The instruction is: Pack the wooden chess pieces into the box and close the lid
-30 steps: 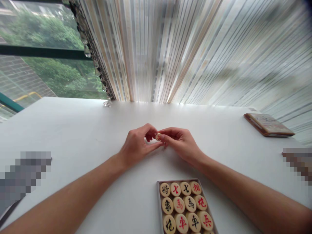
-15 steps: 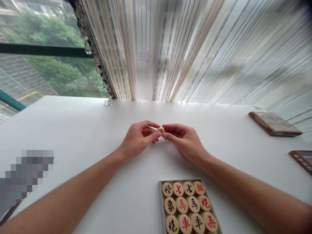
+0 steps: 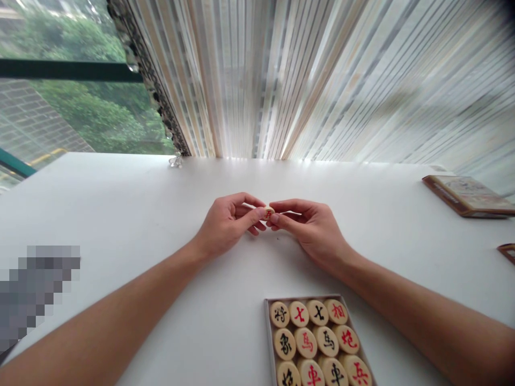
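Observation:
A round Chinese chess piece (image 3: 269, 214) with a red character is pinched between both hands, a little above the white table. My left hand (image 3: 230, 221) grips its left edge with thumb and fingertips. From the other side, the thumb and index finger of my right hand (image 3: 311, 225) close on the right edge. Nearer to me, an open shallow box (image 3: 269, 332) holds rows of similar pieces (image 3: 307, 343) marked in red or black. The near end of the box is cut off by the frame.
On the right of the white table (image 3: 161, 198) lies a brown-edged flat box (image 3: 470, 194), with the corner of another brown item (image 3: 509, 252) below it. A pixelated grey object (image 3: 40, 289) is at the left. String curtains (image 3: 249, 80) hang along the far edge.
The chess piece has turned slightly in my fingers, and both hands still grip it. The view has shifted a little, so the window and boxes sit at slightly different places.

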`<state>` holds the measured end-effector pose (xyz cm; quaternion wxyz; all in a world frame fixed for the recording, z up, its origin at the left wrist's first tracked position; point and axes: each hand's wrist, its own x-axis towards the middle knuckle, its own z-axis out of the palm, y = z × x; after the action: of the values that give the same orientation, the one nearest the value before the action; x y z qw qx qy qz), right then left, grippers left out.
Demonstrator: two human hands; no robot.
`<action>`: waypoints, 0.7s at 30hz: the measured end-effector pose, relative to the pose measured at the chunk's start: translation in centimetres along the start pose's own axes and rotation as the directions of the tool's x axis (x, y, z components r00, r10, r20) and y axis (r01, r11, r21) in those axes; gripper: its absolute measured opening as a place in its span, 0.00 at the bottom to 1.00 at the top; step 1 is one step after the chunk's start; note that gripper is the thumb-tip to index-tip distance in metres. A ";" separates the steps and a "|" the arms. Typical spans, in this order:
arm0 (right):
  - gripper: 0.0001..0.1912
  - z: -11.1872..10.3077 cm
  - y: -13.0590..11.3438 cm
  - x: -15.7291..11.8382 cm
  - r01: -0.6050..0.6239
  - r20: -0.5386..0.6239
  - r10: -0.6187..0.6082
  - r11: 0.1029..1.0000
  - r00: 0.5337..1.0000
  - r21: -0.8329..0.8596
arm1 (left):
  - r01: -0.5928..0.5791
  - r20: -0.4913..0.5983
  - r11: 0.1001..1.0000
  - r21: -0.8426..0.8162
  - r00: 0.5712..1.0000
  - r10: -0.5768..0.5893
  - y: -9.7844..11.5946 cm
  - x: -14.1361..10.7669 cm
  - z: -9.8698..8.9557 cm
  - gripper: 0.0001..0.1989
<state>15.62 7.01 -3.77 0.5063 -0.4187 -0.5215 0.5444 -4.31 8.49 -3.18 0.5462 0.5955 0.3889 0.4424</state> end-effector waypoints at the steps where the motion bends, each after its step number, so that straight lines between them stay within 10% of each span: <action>1: 0.23 0.0 0.0 0.0 0.004 -0.003 -0.004 1.000 1.000 0.001 | -0.008 0.001 1.000 0.003 1.000 0.008 0.0 0.0 0.0 0.18; 21: 0.19 0.0 0.1 0.2 -0.052 0.004 0.051 0.986 0.999 0.157 | -0.023 0.010 1.000 -0.013 1.000 0.023 0.3 0.0 0.0 0.16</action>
<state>15.60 7.23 -3.89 0.5234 -0.3908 -0.4662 0.5967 -4.31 8.49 -2.92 0.5470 0.5984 0.3765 0.4483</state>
